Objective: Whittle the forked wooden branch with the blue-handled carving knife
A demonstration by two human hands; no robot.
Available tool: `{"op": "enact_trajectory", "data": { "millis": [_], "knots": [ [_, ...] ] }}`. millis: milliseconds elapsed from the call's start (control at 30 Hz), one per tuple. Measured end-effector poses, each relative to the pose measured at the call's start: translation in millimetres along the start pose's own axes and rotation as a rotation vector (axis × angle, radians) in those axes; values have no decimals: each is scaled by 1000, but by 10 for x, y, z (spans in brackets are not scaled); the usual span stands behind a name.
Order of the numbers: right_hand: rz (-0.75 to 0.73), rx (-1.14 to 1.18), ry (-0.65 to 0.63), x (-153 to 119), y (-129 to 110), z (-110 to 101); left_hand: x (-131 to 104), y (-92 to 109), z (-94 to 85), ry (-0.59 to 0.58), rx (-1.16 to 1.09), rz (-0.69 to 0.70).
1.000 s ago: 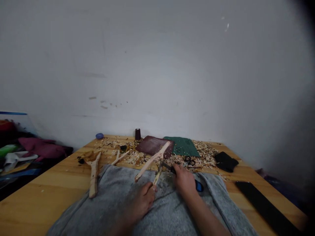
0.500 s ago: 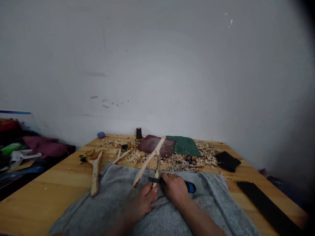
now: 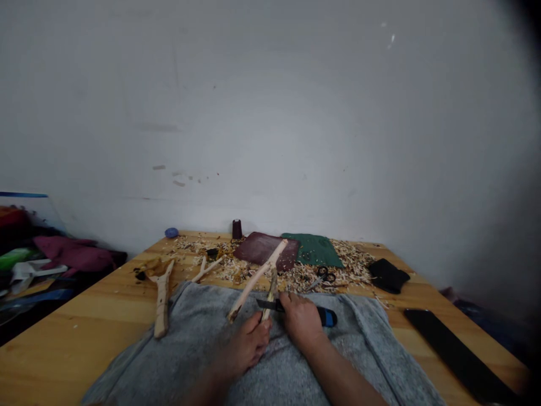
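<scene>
My left hand [image 3: 252, 341] is closed around the near end of one prong of a forked branch [image 3: 257, 276]. Most of the branch is peeled pale, while the held prong still carries some dark bark. Wrapped in my right hand [image 3: 301, 320] is a utility knife [image 3: 327, 317] with a black and blue handle. Its dark blade lies across the held prong, just beyond my left fingers. Both hands are over a grey cloth [image 3: 198, 327] spread on the table's near side. A carved Y-shaped wooden piece [image 3: 162, 304] rests at the cloth's left edge.
Wood shavings [image 3: 355, 265] cover the back of the table [image 3: 54, 349], around maroon [image 3: 249, 247] and green [image 3: 321, 251] sheets. Scissors [image 3: 323, 276], a small forked stick [image 3: 207, 269], a thread spool [image 3: 237, 229], a black pouch [image 3: 389, 275] and a long black strip [image 3: 456, 352] also lie there.
The forked branch has tilted slightly, its far end dipping a little lower. The knife blade has shifted slightly along the prong. Both hands keep their holds.
</scene>
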State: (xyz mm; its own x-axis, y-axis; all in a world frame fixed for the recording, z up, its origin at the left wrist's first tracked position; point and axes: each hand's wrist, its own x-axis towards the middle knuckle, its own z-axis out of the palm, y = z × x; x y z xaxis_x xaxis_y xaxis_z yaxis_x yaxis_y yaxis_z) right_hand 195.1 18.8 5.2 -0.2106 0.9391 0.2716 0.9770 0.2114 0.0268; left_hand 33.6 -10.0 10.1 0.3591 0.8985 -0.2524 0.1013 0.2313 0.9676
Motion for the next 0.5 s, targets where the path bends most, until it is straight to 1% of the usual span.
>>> {"op": "enact_trajectory", "data": {
  "millis": [133, 233, 500],
  "knots": [
    [34, -26, 15, 37, 66, 27, 21, -40, -22, -36, -41, 1],
    [47, -42, 18, 59, 112, 38, 24, -36, -23, -27, -50, -4],
    [60, -140, 100, 81, 136, 42, 61, 0, 2, 18, -44, 20]
  ]
}}
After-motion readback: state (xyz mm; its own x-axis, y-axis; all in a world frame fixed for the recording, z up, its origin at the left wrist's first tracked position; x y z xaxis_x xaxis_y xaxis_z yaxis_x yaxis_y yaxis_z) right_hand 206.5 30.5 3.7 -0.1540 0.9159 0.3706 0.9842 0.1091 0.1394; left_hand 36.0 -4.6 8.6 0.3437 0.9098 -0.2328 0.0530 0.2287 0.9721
